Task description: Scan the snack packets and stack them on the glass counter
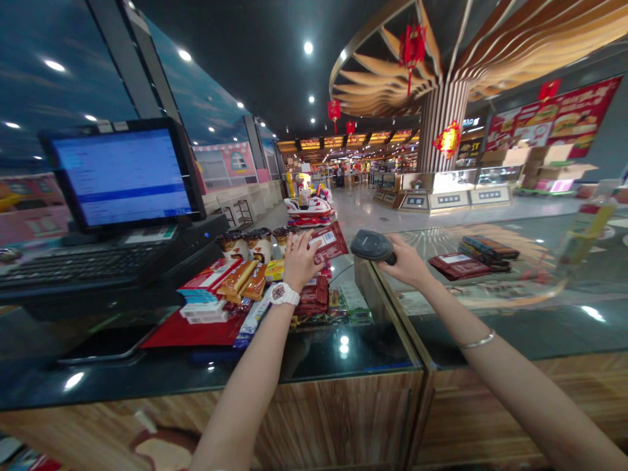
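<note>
My left hand point(300, 260), with a white watch at the wrist, is closed on a dark red snack packet point(335, 242) whose white barcode label faces up. In my right hand point(406, 261) is a black barcode scanner point(371, 246), its head pointing left toward the packet, a short gap between them. Below my left hand lies a stack of similar dark red packets point(314, 296). To its left are golden-brown wrapped snacks point(239, 280) and red-and-blue boxes point(209, 278). Several lidded cups point(258, 244) stand behind them.
A monitor point(122, 176) and a keyboard point(83, 265) occupy the left, with a dark phone-like slab point(105, 345) nearer me. On the right-hand glass counter lie more packets point(458, 265) and dark packs point(489, 248). A bottle point(589, 226) stands beyond them. A raised edge point(380, 301) divides the counters.
</note>
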### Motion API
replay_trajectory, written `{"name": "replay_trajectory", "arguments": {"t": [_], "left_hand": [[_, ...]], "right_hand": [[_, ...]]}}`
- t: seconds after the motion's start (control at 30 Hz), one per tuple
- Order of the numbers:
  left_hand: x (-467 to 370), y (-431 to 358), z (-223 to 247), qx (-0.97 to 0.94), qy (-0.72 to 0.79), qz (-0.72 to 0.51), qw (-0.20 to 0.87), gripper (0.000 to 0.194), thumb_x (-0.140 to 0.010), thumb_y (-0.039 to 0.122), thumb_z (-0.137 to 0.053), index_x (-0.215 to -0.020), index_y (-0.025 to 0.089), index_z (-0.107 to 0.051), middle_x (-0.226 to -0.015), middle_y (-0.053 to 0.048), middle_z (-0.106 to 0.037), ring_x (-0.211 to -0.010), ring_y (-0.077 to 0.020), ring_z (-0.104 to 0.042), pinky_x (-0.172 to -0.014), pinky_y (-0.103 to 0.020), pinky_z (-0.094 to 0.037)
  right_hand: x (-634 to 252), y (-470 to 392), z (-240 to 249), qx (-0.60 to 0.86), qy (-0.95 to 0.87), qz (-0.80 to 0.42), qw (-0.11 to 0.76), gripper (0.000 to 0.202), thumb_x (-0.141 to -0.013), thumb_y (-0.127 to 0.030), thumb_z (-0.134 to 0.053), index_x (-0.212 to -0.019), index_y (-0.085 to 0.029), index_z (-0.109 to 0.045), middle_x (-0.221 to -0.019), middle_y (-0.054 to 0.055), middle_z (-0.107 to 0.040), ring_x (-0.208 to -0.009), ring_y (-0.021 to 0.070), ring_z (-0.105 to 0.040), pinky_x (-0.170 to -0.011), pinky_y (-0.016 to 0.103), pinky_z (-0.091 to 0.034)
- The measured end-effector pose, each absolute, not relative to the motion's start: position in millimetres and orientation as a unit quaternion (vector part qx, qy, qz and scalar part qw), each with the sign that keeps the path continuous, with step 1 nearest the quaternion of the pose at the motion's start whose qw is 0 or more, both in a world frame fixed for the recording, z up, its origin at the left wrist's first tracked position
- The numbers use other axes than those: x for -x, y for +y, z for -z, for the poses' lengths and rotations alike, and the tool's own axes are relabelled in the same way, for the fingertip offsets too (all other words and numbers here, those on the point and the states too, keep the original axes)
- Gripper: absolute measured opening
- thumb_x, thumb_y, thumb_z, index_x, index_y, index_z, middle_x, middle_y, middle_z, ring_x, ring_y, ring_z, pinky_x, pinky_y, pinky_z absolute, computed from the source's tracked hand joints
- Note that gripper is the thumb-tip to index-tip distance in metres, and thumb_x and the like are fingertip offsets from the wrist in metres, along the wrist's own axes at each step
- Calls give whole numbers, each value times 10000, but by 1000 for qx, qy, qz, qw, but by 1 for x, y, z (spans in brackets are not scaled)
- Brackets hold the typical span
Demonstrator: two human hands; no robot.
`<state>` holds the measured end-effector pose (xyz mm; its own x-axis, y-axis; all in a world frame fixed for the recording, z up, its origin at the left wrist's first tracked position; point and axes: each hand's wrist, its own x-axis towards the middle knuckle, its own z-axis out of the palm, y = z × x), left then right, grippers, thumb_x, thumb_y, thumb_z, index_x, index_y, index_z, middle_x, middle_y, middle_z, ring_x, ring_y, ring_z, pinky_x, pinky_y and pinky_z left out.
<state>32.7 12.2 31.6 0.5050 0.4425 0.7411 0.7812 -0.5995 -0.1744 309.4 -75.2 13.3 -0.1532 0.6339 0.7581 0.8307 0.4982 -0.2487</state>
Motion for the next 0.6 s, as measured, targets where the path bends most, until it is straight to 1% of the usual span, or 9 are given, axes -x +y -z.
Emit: {"name": "replay_trajectory", "arguments": {"t": [0.13,0.3,0.37,0.47,0.6], "left_hand": [[-33,13,-31,827,-363,338,264,475,-741,282,-722,-1200,223,-621,-1458,-129,-500,-1351,-326,-450,-1212,-594,-193],[-33,15,-31,821,-366,346,269,476,-741,325,-739,-1191,216,-629,-1445,-134,-514,-1334,-321,-471,-1206,-585,-208],[-33,16,-31,820,-367,353,261,475,-745,337,-736,-1192,219,-630,-1448,-134,-511,-1332,-322,-474,-1205,-588,-205],[-33,16,-31,822,-365,358,252,477,-744,348,-735,-1193,225,-630,-1446,-129,-513,-1329,-324,-478,-1204,-595,-200],[-34,15,-31,824,-363,356,250,480,-730,334,-742,-1187,233,-635,-1433,-113,-528,-1326,-324,-480,-1207,-593,-201]], "right_hand": [[-311,-75,-13,495,-750,106,425,413,-779,-277,-578,-1184,-204,-618,-1216,104,-624,-1154,307,-588,-979,394,-477],[-318,-74,-14,497,-763,83,405,444,-765,-267,-570,-1203,-197,-571,-1239,104,-601,-1153,303,-580,-941,381,-486],[-321,-70,-13,494,-777,69,384,433,-759,-255,-570,-1189,-198,-572,-1226,101,-597,-1123,291,-591,-925,376,-489],[-327,-61,-10,458,-812,67,357,395,-770,-250,-582,-1161,-192,-587,-1221,111,-595,-1117,275,-589,-951,377,-474],[-337,-47,-1,438,-832,96,327,379,-785,-247,-596,-1156,-170,-608,-1238,145,-605,-1141,289,-573,-979,407,-447]]}}
